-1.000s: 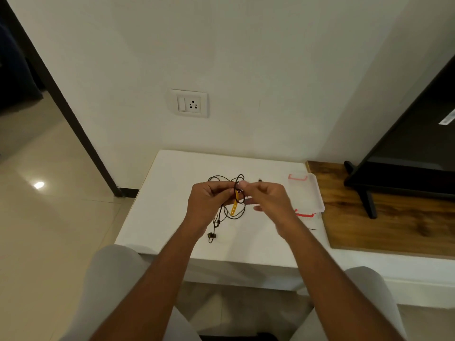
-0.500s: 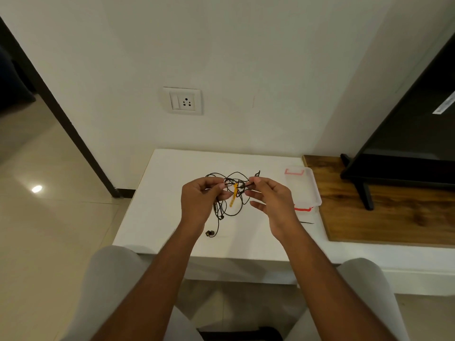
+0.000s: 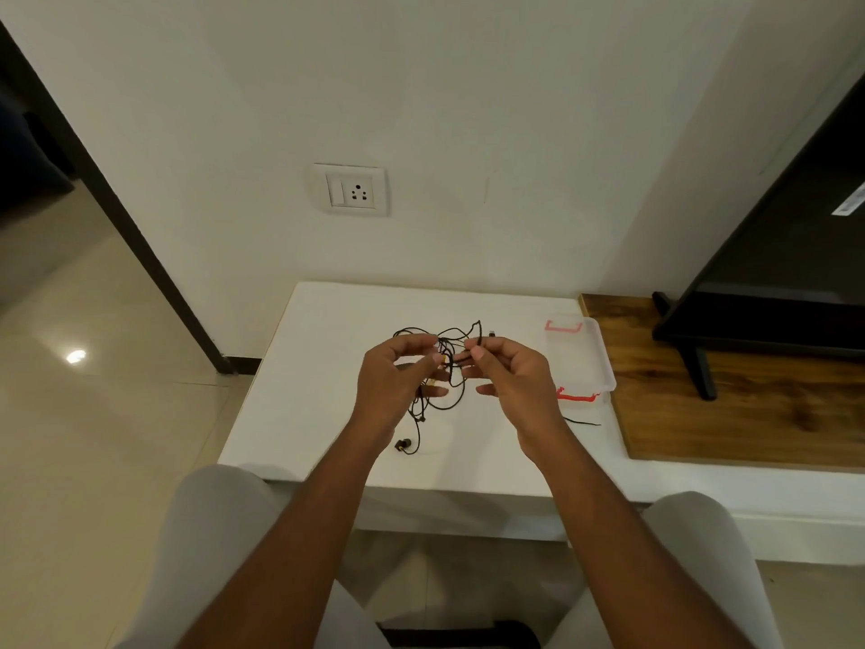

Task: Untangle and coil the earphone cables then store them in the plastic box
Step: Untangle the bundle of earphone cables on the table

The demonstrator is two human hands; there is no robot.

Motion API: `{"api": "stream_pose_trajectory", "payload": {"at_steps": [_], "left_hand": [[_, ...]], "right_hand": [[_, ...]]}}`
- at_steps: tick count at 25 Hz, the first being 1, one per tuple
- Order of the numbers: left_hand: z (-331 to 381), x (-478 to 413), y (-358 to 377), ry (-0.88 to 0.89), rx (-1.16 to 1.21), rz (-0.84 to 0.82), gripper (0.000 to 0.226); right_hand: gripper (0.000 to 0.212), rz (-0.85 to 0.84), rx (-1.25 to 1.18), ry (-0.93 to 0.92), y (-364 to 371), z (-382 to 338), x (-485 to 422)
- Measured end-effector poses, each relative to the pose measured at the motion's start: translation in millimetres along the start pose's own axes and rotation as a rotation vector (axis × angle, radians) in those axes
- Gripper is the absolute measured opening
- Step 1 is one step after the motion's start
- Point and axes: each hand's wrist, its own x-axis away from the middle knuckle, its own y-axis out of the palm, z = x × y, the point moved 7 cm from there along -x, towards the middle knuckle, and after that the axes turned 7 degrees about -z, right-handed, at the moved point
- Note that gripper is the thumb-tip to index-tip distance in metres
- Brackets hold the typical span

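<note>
Earphone cables (image 3: 442,367): thin black cords in a loose tangle, held up above the middle of a white desk (image 3: 318,367), with loops arching over the hands and strands hanging down between them. One strand ends in a small dark earbud (image 3: 403,445) low near the desk surface; whether it touches the desk cannot be told. A small yellowish piece shows within the tangle near the left fingertips. Left hand (image 3: 398,377): fingers curled, thumb and forefinger pinched on a cord at the left side of the tangle, other fingers loosely bent. Right hand (image 3: 512,372): thumb and forefinger closed on a cord at the right side, remaining fingers half open below. The two hands sit close together, fingertips facing, both forearms reaching in from the bottom of the view. Plastic box (image 3: 592,363): clear, shallow, rectangular, with red clips at its far and near ends, resting on the right edge of the desk just beside the right hand. A short black cord end (image 3: 582,421) lies on the desk just in front of the box. Wooden board (image 3: 749,414): to the right of the desk, carrying a dark television stand (image 3: 697,367). Wall socket (image 3: 351,192): white, on the wall behind the desk.
</note>
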Motion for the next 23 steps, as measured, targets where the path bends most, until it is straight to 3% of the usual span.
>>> {"api": "stream_pose_trajectory", "payload": {"at_steps": [3, 8, 12, 16, 23], "left_hand": [[-7, -1, 7, -0.021, -0.111, -0.084, 0.021], [-5, -2, 4, 0.026, -0.19, -0.091, 0.011], [-10, -2, -6, -0.027, 0.257, 0.049, 0.015], [-15, -4, 3, -0.091, 0.65, -0.014, 0.022], [-19, -7, 4, -0.109, 0.791, -0.056, 0.037]], "right_hand": [[0.017, -0.04, 0.096, -0.047, 5, -3, 1], [0.017, -0.037, 0.157, -0.099, 3, -7, 1], [0.009, 0.031, 0.23, -0.132, -1, -4, 4], [0.009, 0.061, 0.023, 0.039, -1, 13, 6], [0.015, 0.052, -0.424, 0.33, 8, 39, 11]]}}
